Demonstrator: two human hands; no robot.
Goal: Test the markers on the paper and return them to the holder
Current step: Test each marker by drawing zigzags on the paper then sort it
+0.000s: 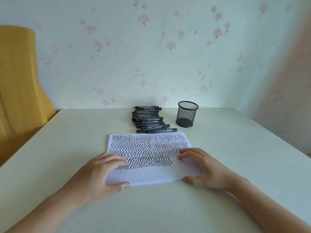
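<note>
A stack of white paper (148, 175) lies in the middle of the table, its top sheet covered with rows of black zigzag marks. My left hand (102, 174) rests on the paper's near left corner, fingers on top and thumb at the front edge. My right hand (203, 167) rests on the near right corner in the same way. Behind the paper lies a row of several black capped markers (149, 120). To their right stands a black mesh holder (187, 114), upright, with nothing seen inside.
The pale table (67, 148) runs back to a floral wallpapered wall. A yellow chair back (18, 91) stands beyond the table's left edge. The table's right edge slopes away at far right.
</note>
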